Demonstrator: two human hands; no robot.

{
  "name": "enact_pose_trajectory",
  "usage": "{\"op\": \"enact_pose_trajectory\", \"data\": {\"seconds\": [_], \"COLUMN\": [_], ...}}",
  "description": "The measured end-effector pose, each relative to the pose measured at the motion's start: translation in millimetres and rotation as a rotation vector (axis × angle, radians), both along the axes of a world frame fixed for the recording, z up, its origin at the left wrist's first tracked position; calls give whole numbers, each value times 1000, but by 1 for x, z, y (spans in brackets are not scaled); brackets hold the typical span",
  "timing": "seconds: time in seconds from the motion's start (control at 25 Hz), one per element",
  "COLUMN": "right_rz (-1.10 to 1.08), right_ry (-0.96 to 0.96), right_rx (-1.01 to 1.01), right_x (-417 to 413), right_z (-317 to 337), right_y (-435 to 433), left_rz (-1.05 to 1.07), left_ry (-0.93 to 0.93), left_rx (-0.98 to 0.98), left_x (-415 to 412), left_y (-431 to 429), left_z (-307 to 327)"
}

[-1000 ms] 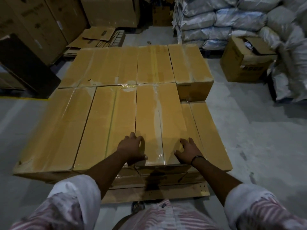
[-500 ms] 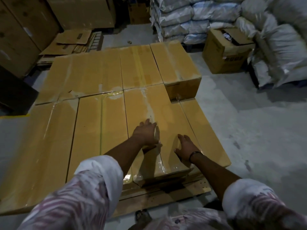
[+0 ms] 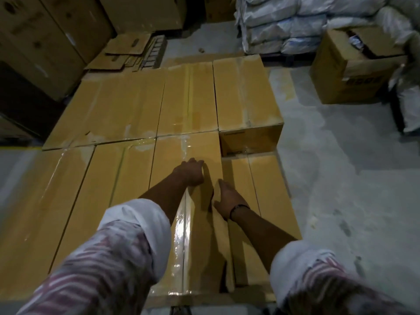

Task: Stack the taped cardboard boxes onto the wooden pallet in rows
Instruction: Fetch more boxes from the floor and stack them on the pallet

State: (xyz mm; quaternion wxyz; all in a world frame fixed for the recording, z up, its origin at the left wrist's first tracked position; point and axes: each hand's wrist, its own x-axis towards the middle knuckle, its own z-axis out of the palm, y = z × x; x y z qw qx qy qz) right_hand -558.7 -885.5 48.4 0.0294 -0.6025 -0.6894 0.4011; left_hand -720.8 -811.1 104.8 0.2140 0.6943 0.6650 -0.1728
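Both hands lay flat, fingers straight and closed round nothing: the left hand (image 3: 189, 173) pressed palm-down on top of the taped box (image 3: 195, 235), and the right hand (image 3: 227, 198) lay along its right top edge. That box ran beneath the grip with its long axis pointing straight away from the person, and the left hand was nearer its far end. It looked nearly seated against the far row, so any last nudge likely went forward. Counted, it was the third box of the near row, with two neighbours (image 3: 113, 189) to the left of the grip. Beyond the grip stood at least three more; the far-left seams were too faint to count. Right of the grip one lower box (image 3: 263, 196) showed. A strip of wooden pallet (image 3: 204, 300) showed nearest the person.
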Motion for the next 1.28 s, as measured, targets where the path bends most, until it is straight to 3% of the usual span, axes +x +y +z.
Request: {"op": "enact_pose_trajectory", "data": {"seconds": [0.24,0.36,0.48,0.68,0.84,1.0,1.28], "right_rz": [-85,-304,-503,-408,-309,115,278], "right_ry": [105,200,230,358,123,-322,-432], "right_rx": [37,-49,34,-102,-73,223,346], "right_x": [-11,-8,-8,-32,-35,-59,-80], "right_z": [-15,-22,-29,-44,-29,-15,-43], "right_y": [80,97,103,109,104,30,-132], "left_rz": [75,175,136,78,98,8,-116], "left_ry": [23,-65,-24,41,25,26,-86], "left_rx": [84,102,168,151,12,3,257], "left_x": [-14,-33,-43,-46,-39,-40,-63], "left_y": [53,52,48,54,55,-2,-181], "left_z": [-27,-46,-59,-69,-55,-52,-83]}}
